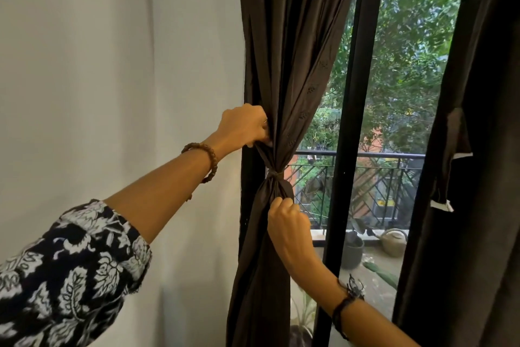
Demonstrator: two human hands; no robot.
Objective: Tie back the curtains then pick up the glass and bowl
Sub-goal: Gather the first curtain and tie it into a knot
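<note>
A dark brown curtain [292, 65] hangs left of the window and is gathered into a narrow waist by a thin tie [274, 175]. My left hand [244, 127] grips the curtain's folds just above the tie. Below the tie, my right hand [288, 224] pinches the bunched fabric. A second dark curtain [478, 149] hangs loose at the right edge. No glass or bowl is in view.
A white wall [112, 65] fills the left side. A black window frame post [357, 121] stands between the curtains. Outside are a balcony railing [365, 155], a dark pot [351, 251], a watering can [395, 242] and trees.
</note>
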